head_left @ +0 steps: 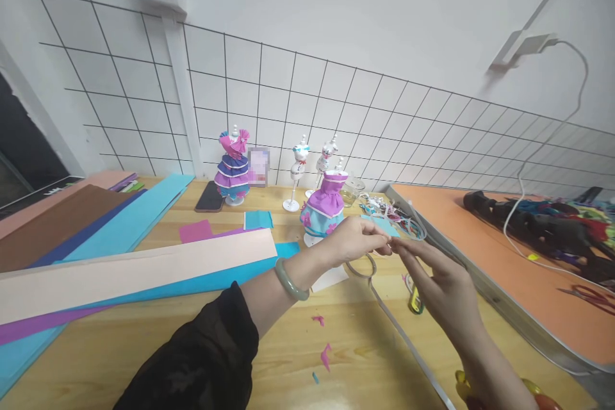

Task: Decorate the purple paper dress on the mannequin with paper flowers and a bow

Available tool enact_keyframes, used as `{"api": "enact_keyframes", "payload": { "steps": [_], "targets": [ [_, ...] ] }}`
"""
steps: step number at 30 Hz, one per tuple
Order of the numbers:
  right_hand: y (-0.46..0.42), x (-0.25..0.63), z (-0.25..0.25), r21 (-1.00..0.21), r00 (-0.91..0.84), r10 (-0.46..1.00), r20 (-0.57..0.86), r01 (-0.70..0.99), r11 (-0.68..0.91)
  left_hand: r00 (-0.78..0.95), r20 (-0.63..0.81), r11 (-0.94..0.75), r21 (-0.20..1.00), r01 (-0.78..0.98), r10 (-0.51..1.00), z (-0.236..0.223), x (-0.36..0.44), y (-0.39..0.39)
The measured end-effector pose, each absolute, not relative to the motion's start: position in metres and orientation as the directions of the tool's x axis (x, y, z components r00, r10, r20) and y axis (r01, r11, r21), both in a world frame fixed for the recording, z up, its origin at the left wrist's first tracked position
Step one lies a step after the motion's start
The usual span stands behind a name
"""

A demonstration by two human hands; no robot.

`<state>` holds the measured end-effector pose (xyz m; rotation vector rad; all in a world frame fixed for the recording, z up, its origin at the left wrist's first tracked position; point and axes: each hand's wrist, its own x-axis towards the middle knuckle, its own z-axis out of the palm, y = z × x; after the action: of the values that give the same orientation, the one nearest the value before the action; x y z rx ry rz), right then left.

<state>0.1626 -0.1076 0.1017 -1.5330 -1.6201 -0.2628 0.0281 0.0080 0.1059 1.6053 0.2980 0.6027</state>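
My left hand [361, 240], with a green bangle [291, 282] on its wrist, reaches over the middle of the table. Its thumb and fingers are pinched together. At those fingertips the thumb and forefinger of my right hand [444, 285] also come together. Whatever lies between them is too small to make out. Just behind my left hand stands a small dress form in a purple and blue doll dress [327, 202]. Under the hands, a narrow pale strip [408, 336] curls into a loop on the table and runs toward me.
Long coloured sheets [144, 262] cover the left side. A dressed form [234, 170], a phone [210, 197] and a bare white form [295, 170] stand or lie at the back. A yellow tape measure [416, 300] and pink scraps [326, 357] lie nearby. Right, scissors [593, 296] lie on an orange surface.
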Motion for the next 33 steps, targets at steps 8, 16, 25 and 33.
{"api": "enact_keyframes", "payload": {
  "steps": [8,16,25,33],
  "targets": [
    [-0.1,0.149,0.118,-0.827,0.537,0.748,0.39,0.562,0.028,0.839,0.185,-0.157,0.98,-0.121,0.512,0.109,0.027,0.008],
    [-0.091,0.155,0.101,-0.649,0.408,0.731,0.547,0.758,0.062,0.841,0.149,-0.107,0.988,-0.109,0.521,0.105,0.028,0.01],
    [-0.078,0.155,0.084,-0.301,0.055,0.772,0.634,0.937,0.18,0.812,0.016,0.107,0.99,-0.097,0.584,0.094,0.016,0.01],
    [-0.07,0.143,0.092,-0.641,0.277,0.818,0.505,0.754,0.14,0.773,-0.024,0.163,0.981,-0.103,0.634,0.091,0.001,0.017]
  ]
}}
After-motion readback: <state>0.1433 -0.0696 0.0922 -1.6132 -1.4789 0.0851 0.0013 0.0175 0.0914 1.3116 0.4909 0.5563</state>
